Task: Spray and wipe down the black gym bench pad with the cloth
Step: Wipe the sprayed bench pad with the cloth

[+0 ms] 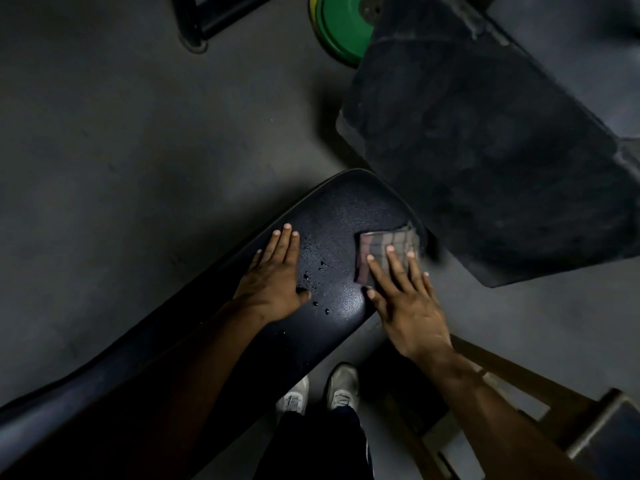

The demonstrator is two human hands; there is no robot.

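The black gym bench pad [341,216] runs diagonally from lower left to its rounded end near the middle. Spray droplets [317,271] bead on its surface. A folded checked cloth [384,242] lies flat near the pad's right edge. My right hand [407,299] presses flat on the cloth with fingers spread. My left hand [275,275] rests flat on the pad's left side, fingers apart, holding nothing. No spray bottle is in view.
A second, duller black pad [485,140] angles up at the right, close to the cloth. A green weight plate [337,29] lies on the grey floor beyond it. A metal frame [540,403] sits at lower right; my white shoes [318,393] stand below the bench.
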